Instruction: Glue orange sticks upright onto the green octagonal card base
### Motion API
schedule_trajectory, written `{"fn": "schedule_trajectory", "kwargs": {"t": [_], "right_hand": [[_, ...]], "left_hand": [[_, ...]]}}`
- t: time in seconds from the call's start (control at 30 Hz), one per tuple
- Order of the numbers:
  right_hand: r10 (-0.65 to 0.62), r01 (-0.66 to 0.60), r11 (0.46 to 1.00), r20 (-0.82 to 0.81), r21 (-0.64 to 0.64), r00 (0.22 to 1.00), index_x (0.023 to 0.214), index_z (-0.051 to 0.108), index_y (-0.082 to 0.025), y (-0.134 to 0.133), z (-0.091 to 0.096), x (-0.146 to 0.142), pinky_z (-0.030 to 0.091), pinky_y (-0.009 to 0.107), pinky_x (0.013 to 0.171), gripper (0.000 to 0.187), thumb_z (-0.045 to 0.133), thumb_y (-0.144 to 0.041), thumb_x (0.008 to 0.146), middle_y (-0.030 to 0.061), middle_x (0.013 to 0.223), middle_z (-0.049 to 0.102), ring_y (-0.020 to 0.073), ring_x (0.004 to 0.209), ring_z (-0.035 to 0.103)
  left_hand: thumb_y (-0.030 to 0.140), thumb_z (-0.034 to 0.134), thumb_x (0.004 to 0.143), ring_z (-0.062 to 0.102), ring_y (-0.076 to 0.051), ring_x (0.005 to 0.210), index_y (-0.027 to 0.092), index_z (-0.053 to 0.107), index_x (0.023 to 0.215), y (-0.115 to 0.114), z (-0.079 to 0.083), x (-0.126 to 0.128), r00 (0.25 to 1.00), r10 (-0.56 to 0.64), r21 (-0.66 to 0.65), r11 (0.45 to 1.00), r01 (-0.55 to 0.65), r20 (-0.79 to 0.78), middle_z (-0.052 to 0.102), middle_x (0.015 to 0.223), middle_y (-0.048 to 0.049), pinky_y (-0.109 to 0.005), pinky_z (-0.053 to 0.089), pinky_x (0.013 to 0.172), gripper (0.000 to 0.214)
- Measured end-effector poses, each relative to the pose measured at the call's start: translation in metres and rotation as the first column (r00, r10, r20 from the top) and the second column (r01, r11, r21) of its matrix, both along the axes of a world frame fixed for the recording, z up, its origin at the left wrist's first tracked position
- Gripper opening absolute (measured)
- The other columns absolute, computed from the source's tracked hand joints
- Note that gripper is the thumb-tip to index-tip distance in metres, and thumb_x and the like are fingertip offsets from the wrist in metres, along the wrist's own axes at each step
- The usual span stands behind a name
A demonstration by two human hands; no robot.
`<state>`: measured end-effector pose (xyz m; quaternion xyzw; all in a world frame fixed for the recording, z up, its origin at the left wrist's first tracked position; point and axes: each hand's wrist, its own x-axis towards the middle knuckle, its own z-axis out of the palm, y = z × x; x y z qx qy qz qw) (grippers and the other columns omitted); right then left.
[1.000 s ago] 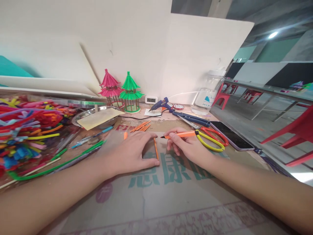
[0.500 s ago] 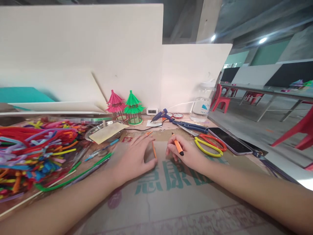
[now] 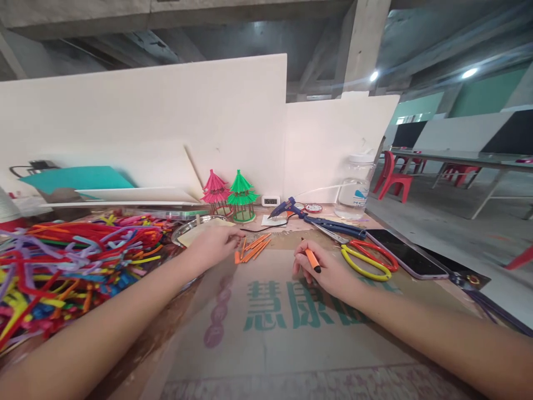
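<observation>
My right hand point(image 3: 318, 266) is closed around an orange marker point(image 3: 312, 259) with black ends, above the printed cardboard point(image 3: 266, 355). Several short orange sticks point(image 3: 257, 248) lie together on the cardboard between my hands. Just left of them is my left hand point(image 3: 214, 247), fingers curled and drawn together; whatever they may hold is hidden. Behind that hand, a metal dish point(image 3: 178, 233) carries a pale yellow card point(image 3: 189, 236), partly covered by the hand.
Colourful pipe cleaners point(image 3: 83, 261) heap at left. At the back stand pink point(image 3: 215, 189) and green point(image 3: 241, 194) pavilion models, a small clock point(image 3: 270, 201), a glue gun point(image 3: 285, 206) and a water bottle point(image 3: 353, 189). Scissors point(image 3: 366, 266), pliers point(image 3: 339, 226) and a phone point(image 3: 403, 253) lie right.
My left hand has moved left off the orange sticks, which now show, and its spread fingers have curled. My right hand still holds the marker. The view has tilted up.
</observation>
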<state>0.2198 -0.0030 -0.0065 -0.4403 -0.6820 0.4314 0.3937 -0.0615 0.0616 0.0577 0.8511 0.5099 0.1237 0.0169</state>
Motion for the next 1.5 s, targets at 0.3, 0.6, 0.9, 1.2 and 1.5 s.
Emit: {"fn": "schedule_trajectory", "kwargs": {"t": [0.3, 0.6, 0.9, 1.2, 1.5], "right_hand": [[0.000, -0.001, 1.000, 0.033, 0.025, 0.999, 0.095, 0.046, -0.025, -0.005, 0.002, 0.000, 0.044, 0.030, 0.056, 0.037, 0.046, -0.062, 0.095, 0.0008, 0.084, 0.066, 0.0136, 0.056, 0.051], [-0.062, 0.040, 0.969, 0.083, 0.245, 0.995, 0.117, 0.061, -0.024, -0.007, -0.006, 0.006, 0.048, 0.030, 0.060, 0.041, 0.039, -0.055, 0.102, 0.0033, 0.089, 0.069, 0.0151, 0.063, 0.056], [-0.094, 0.090, 0.925, -0.006, 0.369, 0.996, 0.104, 0.055, -0.025, -0.032, 0.003, 0.004, 0.054, 0.031, 0.069, 0.019, 0.046, -0.041, 0.102, 0.0045, 0.090, 0.071, 0.0180, 0.080, 0.066], [-0.077, 0.009, 0.860, 0.112, 0.510, 0.991, 0.098, 0.057, -0.024, -0.043, 0.004, 0.001, 0.051, 0.029, 0.063, 0.012, 0.054, -0.035, 0.100, 0.0043, 0.085, 0.067, 0.0169, 0.074, 0.067], [-0.057, 0.045, 0.930, 0.021, 0.364, 0.998, 0.096, 0.056, -0.024, -0.040, 0.003, -0.003, 0.053, 0.031, 0.066, 0.015, 0.054, -0.039, 0.099, 0.0036, 0.082, 0.070, 0.0182, 0.076, 0.069]], "left_hand": [[0.033, 0.057, 0.085, 0.068, -0.020, 0.073, 0.023, 0.079, 0.093, -0.001, 0.018, -0.019, 0.986, 0.031, -0.143, 0.988, -0.055, -0.163, 0.077, 0.084, -0.0038, -0.026, 0.045, 0.064, 0.025], [0.039, 0.060, 0.098, 0.067, -0.017, 0.087, 0.014, 0.066, 0.108, -0.001, -0.026, -0.001, 0.983, 0.013, -0.171, 0.984, -0.045, -0.185, 0.069, 0.103, -0.0066, -0.037, 0.058, 0.080, 0.028], [0.019, 0.058, 0.086, 0.068, -0.024, 0.093, 0.020, 0.074, 0.095, -0.030, -0.004, 0.016, 0.990, -0.139, -0.033, 0.990, 0.138, -0.013, 0.075, 0.100, -0.0066, -0.032, 0.050, 0.081, 0.018], [0.015, 0.055, 0.092, 0.071, -0.020, 0.092, 0.024, 0.071, 0.114, -0.069, -0.016, 0.047, 0.904, -0.365, -0.016, 0.926, 0.378, 0.224, 0.078, 0.107, -0.0033, -0.030, 0.052, 0.086, 0.029], [0.016, 0.056, 0.092, 0.071, -0.021, 0.091, 0.023, 0.073, 0.110, -0.065, -0.020, 0.045, 0.890, -0.387, 0.001, 0.917, 0.399, 0.241, 0.078, 0.103, -0.0022, -0.030, 0.051, 0.081, 0.026]]}}
